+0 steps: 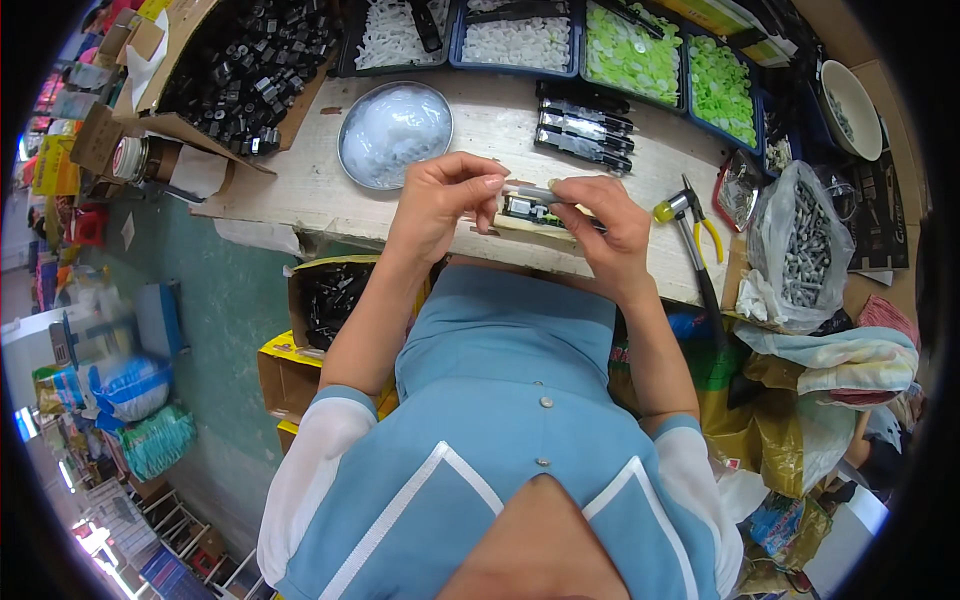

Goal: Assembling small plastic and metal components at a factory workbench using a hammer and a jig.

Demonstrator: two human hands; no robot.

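At the table's near edge, my left hand (440,203) pinches the left end of a thin grey rod-like part (530,192). The thumb and fingers of my right hand (612,225) close on the rod's right end. Just below it is a long black housing (530,210) with green and white pieces inside, lying along a pale strip (525,229). My right fingers partly cover that housing. Beyond my hands, several similar black and silver housings (585,135) lie in a stack. A metal bowl (346,158) of whitish translucent stuff stands beyond my left hand.
Blue trays of white parts (515,42) and green parts (630,55) line the back. A carton of black parts (262,75) stands far left. To the right lie a hammer (690,235), yellow-handled pliers (708,228) and a plastic bag of metal parts (808,245).
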